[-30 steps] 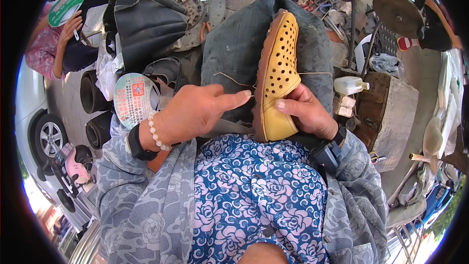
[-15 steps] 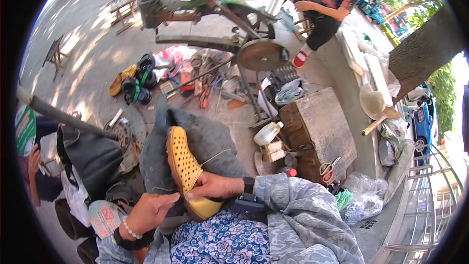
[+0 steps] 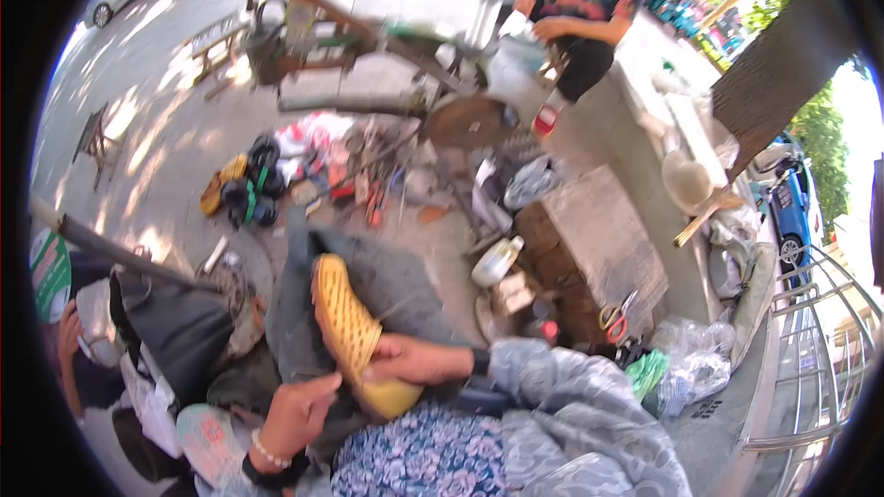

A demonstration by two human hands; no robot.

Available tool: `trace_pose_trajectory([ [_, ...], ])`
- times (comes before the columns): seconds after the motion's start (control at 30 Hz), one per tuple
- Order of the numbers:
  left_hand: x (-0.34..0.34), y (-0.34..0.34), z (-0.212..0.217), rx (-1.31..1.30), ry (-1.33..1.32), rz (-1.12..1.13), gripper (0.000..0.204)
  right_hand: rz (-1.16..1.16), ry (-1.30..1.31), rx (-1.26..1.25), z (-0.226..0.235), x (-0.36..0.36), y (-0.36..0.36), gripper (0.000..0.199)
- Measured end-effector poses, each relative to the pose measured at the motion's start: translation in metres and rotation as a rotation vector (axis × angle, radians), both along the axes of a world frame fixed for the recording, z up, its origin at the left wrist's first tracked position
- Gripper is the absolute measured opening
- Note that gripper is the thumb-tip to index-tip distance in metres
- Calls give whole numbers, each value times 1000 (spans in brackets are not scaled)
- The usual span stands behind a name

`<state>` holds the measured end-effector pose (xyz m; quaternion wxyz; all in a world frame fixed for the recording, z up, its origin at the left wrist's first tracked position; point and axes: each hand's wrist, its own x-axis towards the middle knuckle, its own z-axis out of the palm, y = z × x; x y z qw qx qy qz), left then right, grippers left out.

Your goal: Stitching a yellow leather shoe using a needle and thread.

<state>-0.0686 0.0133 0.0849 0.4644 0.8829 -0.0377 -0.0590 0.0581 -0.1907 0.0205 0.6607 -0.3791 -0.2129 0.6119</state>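
A yellow slip-on shoe [image 3: 344,317] dotted with holes lies tilted over my lap, toe pointing away from me. My right hand [image 3: 419,359] grips it near the opening, thumb on the upper, on its right side. Against the shoe's left edge my left hand [image 3: 299,416] is closed in a pinch; what its fingertips hold is too small to make out. Under the shoe a dark grey cloth [image 3: 396,271] covers my knees, above a blue flowered garment [image 3: 419,451].
Ahead stands an old hand-cranked machine with a wheel [image 3: 470,121]. Scattered tools [image 3: 368,184] and dark shoes [image 3: 253,193] lie on the pavement. On my right are a wooden box [image 3: 599,239], scissors [image 3: 617,317] and plastic bags [image 3: 691,359]. Another person [image 3: 580,23] sits beyond.
The whole view has shifted slightly and is blurrier. My left hand has moved a little down, staying beside the shoe's edge. My right hand keeps its hold on the shoe.
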Motion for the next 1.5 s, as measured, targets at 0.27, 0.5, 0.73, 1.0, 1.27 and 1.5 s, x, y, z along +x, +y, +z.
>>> trace_pose_trajectory([
  [0.27,21,-7,-3,62,-142,61,16,-132,-892,-126,71,35,-61,27],
  [0.5,14,13,-21,-281,311,101,9,-470,-1082,-440,57,45,-32,27],
  [0.73,14,11,-18,-397,398,174,11,-298,-1504,-360,49,60,-43,4],
  [1.0,21,10,-15,-390,415,177,11,-283,-489,-2,52,65,-122,16],
  [1.27,23,6,-16,-361,479,180,9,-490,-480,-302,47,71,-147,11],
  [1.5,7,11,-21,-328,435,260,7,-1162,-941,-613,64,125,-243,27],
])
